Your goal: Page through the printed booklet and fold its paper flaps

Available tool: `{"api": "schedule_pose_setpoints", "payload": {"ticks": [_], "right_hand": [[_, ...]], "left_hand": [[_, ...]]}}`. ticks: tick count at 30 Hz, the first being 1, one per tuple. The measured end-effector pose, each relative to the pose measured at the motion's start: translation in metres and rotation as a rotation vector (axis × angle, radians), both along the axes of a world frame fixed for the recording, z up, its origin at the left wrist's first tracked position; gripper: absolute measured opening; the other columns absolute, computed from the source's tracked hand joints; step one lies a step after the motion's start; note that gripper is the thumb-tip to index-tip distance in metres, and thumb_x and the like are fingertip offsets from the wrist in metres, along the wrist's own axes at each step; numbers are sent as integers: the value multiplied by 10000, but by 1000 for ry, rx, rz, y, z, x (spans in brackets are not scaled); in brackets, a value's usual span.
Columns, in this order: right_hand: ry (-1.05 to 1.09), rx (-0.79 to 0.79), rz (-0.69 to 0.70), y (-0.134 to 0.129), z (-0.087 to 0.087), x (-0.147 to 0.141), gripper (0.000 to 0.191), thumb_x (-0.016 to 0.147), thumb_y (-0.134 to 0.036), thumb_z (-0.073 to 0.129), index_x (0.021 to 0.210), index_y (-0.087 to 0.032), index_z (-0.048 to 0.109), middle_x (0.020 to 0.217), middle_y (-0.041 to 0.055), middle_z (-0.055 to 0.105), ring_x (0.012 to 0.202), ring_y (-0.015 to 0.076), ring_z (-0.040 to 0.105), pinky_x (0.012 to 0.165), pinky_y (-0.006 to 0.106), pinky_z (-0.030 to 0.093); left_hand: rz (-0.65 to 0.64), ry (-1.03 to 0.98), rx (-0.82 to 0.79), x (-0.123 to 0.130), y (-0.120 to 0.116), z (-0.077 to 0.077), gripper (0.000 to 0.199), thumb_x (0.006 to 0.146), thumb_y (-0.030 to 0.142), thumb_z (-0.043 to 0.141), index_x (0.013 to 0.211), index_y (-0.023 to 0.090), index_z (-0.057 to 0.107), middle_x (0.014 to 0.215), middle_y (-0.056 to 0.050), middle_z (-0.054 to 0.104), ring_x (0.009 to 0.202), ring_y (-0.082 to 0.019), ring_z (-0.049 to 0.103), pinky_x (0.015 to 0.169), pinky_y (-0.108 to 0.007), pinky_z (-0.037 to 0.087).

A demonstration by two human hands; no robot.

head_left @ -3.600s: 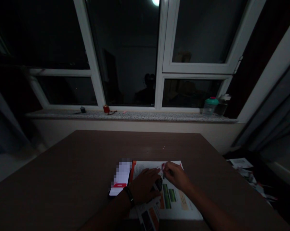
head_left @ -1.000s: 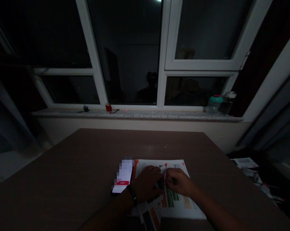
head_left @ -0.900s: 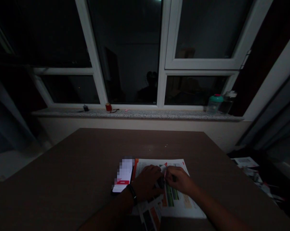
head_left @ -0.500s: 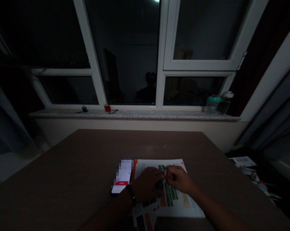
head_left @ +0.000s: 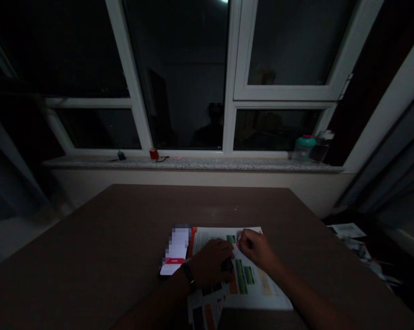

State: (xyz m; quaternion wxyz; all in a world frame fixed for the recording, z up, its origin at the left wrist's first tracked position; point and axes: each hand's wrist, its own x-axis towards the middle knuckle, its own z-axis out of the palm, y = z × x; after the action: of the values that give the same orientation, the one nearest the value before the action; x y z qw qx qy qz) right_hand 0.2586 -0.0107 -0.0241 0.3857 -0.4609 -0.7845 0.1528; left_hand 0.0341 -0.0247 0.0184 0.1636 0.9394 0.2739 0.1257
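Note:
A printed booklet [head_left: 241,300] with green pictures and orange edging lies on the brown table. My left hand [head_left: 212,261], with a dark band on its wrist, rests across its left side with fingers stretched out over the paper. Something dark shows under those fingers; I cannot make out whether it is an object or shadow. Over the upper right part of the page, my right hand [head_left: 253,245] is closed, and a small pinkish thing [head_left: 240,237] shows at its fingertips. What it is stays too dim to tell. Both hands are slightly apart.
A lit phone [head_left: 177,247] lies left of the booklet. Small white bits [head_left: 236,208] dot the table [head_left: 141,211] beyond it. On the stone windowsill [head_left: 207,163] stand a red jar [head_left: 154,153], a small dark bottle [head_left: 121,156] and a teal-lidded bottle [head_left: 303,149]. Papers [head_left: 349,231] lie beyond the right edge.
My right hand has moved slightly up and right, away from my left hand, and its fingers have turned inward. My left hand stays nearly in place.

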Motion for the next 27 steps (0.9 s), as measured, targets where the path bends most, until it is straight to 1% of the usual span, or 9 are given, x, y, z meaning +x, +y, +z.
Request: {"api": "schedule_pose_setpoints", "payload": {"ticks": [3, 4, 6, 10, 14, 20, 23, 25, 27], "right_hand": [[-42, 13, 159, -4, 1, 0, 150, 745, -84, 527, 671, -205, 476, 680, -28, 556, 648, 127, 534, 617, 209, 363], [-51, 10, 180, -4, 2, 0, 157, 743, -84, 526, 662, -205, 466, 674, -29, 547, 650, 127, 532, 620, 211, 363], [-45, -3, 137, -3, 3, 0, 164, 753, -95, 521, 652, -204, 452, 676, -25, 549, 650, 130, 530, 617, 216, 359], [-29, -31, -53, 2, 6, 0, 145, 793, -136, 495, 668, -203, 467, 662, -12, 562, 621, 138, 526, 599, 227, 357], [-27, -32, -142, 3, 7, 1, 97, 821, -170, 485, 731, -202, 505, 677, -1, 580, 625, 150, 543, 599, 236, 373], [35, -46, -171, 1, 7, 4, 60, 836, -197, 492, 784, -203, 521, 713, 3, 605, 641, 151, 563, 603, 236, 385], [46, -67, -171, 0, 9, 4, 38, 832, -209, 506, 808, -205, 535, 667, -18, 578, 599, 142, 543, 574, 227, 373], [48, -83, -144, -1, 11, 4, 43, 828, -209, 511, 828, -203, 553, 655, -26, 565, 593, 139, 537, 565, 222, 372], [47, -96, -106, -2, 13, 3, 63, 827, -208, 511, 846, -202, 570, 655, -29, 558, 595, 138, 533, 563, 218, 374]], "left_hand": [[-24, -20, 2, 0, 1, -1, 429, 782, 431, 762, 1097, 215, 566, 1221, -66, 588, 1130, -278, 517, 987, -391, 364], [-25, -23, 3, 1, 1, -1, 434, 776, 422, 771, 1097, 215, 567, 1223, -64, 588, 1134, -276, 515, 993, -389, 360], [-13, -19, 3, 1, 0, 0, 436, 768, 399, 783, 1102, 216, 569, 1238, -60, 582, 1151, -275, 505, 1006, -389, 352], [8, 3, 1, 1, -2, 4, 417, 779, 378, 776, 1108, 217, 577, 1267, -57, 565, 1179, -275, 490, 1021, -394, 345], [-8, 19, 13, 0, -3, 7, 385, 798, 374, 762, 1099, 209, 587, 1270, -64, 565, 1186, -273, 491, 1027, -394, 348], [-4, -16, 32, -3, -3, 3, 348, 875, 411, 675, 1156, 230, 577, 1335, -75, 539, 1251, -272, 460, 1064, -412, 325], [51, -13, 33, -6, -2, 1, 452, 889, 451, 640, 1269, 239, 520, 1425, -82, 472, 1298, -289, 417, 1090, -450, 300], [75, -20, 30, -8, -3, -1, 521, 882, 428, 642, 1330, 229, 467, 1467, -87, 426, 1317, -285, 396, 1101, -452, 294], [82, -28, 38, -9, -3, -2, 543, 864, 393, 653, 1338, 217, 454, 1478, -89, 409, 1324, -279, 385, 1110, -446, 291]]}}
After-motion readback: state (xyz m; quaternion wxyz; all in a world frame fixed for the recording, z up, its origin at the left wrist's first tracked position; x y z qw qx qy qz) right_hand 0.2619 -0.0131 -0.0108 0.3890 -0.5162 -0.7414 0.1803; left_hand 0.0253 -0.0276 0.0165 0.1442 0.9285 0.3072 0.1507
